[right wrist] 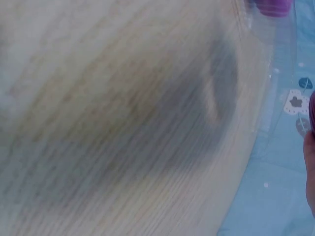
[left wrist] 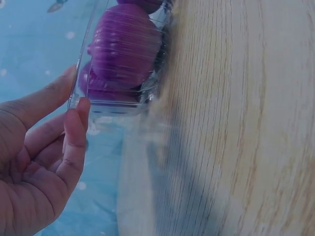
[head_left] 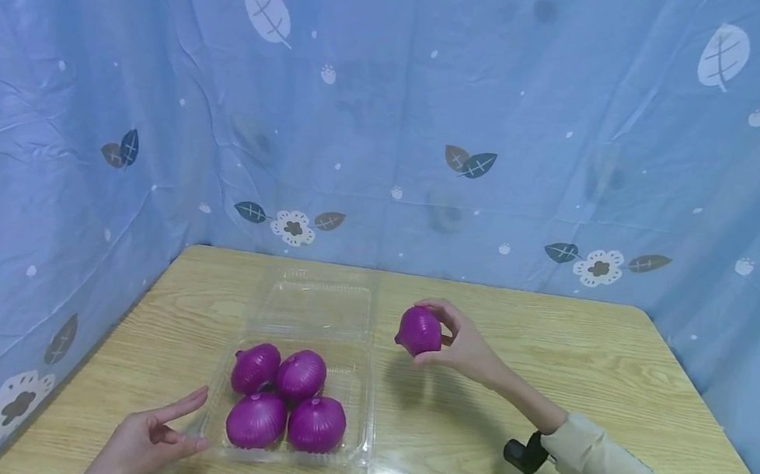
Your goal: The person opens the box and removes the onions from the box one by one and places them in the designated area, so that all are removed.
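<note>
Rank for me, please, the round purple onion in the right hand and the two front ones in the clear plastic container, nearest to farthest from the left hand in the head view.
1. Front-left round purple onion, inside the clear plastic container.
2. Front-right round purple onion, to its right.
3. Round purple onion in the right hand, right of the container.

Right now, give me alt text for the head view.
A person's right grip holds a purple onion above a wooden table, right of an open clear container holding four more onions. The left grip is at the container's left side; patterned blue cloth hangs behind.
</note>
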Motion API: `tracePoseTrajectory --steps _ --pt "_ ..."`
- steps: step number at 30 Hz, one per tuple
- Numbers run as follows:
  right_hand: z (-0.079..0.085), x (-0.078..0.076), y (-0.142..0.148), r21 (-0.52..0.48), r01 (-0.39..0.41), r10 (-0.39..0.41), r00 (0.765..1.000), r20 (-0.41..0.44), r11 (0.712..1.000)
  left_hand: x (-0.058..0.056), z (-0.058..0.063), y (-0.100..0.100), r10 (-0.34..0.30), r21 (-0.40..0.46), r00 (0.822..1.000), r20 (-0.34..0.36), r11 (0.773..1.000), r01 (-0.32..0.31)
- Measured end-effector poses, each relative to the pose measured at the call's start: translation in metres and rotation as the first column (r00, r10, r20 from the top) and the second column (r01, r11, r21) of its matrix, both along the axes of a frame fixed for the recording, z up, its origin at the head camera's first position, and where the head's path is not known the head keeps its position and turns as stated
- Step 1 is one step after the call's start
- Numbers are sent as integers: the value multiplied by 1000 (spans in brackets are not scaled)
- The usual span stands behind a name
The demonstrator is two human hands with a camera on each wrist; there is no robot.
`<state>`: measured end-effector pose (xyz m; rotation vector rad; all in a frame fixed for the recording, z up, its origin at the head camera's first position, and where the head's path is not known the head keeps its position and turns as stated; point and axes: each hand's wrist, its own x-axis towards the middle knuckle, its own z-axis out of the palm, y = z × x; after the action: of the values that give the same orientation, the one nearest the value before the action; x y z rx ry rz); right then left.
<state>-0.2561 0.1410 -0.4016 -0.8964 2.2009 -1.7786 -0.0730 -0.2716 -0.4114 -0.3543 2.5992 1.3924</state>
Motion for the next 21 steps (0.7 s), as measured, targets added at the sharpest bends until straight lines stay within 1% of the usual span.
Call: tracePoseTrajectory --steps 3,9,12,15,16,19,20,21 --pt "-1 -4 2 -4 29 -29 1000 -1 1000 -1 0 0 2 5 1000 2 1000 -2" --pt "-3 -7 4 64 38 -39 999 13 997 -1 -1 2 36 4 999 3 999 -36" --pt "-5 -8 5 102 90 -91 996 6 991 -1 -1 3 38 12 999 -1 999 -38" --pt "-4 -10 5 159 175 -172 985 -33 972 -1 -1 3 43 27 999 4 999 -43" --pt "-4 -10 5 176 188 -182 982 -49 966 -2 -1 3 46 30 999 6 998 -46" --pt "-3 -12 8 199 183 -174 983 -59 963 -3 -1 3 50 38 999 8 998 -50" --pt "-4 -13 10 203 163 -155 986 -56 965 -3 -1 3 52 43 999 10 998 -53" --pt "-5 -15 12 201 139 -131 990 -50 970 -3 -2 2 41 36 999 0 999 -41"
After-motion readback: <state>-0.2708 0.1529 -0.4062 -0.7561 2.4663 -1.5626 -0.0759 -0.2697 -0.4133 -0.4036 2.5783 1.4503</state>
